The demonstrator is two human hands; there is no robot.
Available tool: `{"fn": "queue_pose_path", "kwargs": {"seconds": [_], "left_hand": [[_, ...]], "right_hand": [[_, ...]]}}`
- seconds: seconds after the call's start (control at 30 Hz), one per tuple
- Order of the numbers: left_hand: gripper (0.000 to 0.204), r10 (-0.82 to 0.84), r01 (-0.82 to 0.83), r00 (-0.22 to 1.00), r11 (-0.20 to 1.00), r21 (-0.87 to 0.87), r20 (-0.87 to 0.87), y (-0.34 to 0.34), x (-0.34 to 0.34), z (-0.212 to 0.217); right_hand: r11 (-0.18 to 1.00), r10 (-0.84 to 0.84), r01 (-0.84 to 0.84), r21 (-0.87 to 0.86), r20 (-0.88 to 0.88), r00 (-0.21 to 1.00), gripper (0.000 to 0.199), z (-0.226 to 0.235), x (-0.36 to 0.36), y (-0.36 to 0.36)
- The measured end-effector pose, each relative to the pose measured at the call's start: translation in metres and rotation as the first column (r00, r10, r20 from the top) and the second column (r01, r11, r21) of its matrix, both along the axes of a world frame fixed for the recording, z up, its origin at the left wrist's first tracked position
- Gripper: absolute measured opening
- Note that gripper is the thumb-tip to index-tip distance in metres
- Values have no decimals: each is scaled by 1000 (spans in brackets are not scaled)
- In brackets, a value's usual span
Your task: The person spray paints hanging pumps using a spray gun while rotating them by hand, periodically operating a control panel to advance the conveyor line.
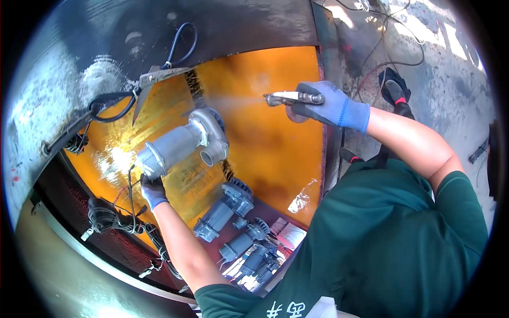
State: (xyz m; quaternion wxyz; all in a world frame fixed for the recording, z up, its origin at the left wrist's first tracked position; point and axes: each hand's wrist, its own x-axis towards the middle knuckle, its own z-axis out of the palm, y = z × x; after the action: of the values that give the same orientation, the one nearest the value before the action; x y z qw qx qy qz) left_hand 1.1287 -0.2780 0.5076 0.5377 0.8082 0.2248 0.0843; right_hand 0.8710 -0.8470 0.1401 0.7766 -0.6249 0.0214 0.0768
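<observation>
Nearest is the person's dark green shirt (366, 238). To its left, several blue-grey pumps (214, 220) form a line leading away over a dark red surface (212, 250). Beyond them on the left, the gloved left hand (152, 190) is at the near left end of a grey motor pump (175, 146); its fingers are partly hidden, so I cannot tell whether they grip. A dark cable (131, 185) hangs just beside it.

The grey motor pump sits slanted before an orange panel (270, 153). Its long cylindrical housing is smooth and softly shiny, with a raised collar around the left end. At the far right end is a rounded, snail-shaped casing with bright highlights, a darker rim behind, and an open round outlet facing near.

Farther right, the gloved right hand (324, 103) is closed around a spray gun (289, 98), whose nozzle points left and gives off a pale mist (236, 99). Far left hang open scissors (159, 77) with dark blue handle loops.
</observation>
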Motion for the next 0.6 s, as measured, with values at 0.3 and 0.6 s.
{"fn": "queue_pose_path", "kwargs": {"seconds": [0.3,0.6], "left_hand": [[46,164,-185,975,973,136,153,-52,-65,-22],[84,-28,-14,990,956,293,139,-62,-94,-16]], "right_hand": [[994,101,-99,-45,52,994,28,0,10,-19],[933,343,-357,40,195,919,20,-11,8,-25]]}}
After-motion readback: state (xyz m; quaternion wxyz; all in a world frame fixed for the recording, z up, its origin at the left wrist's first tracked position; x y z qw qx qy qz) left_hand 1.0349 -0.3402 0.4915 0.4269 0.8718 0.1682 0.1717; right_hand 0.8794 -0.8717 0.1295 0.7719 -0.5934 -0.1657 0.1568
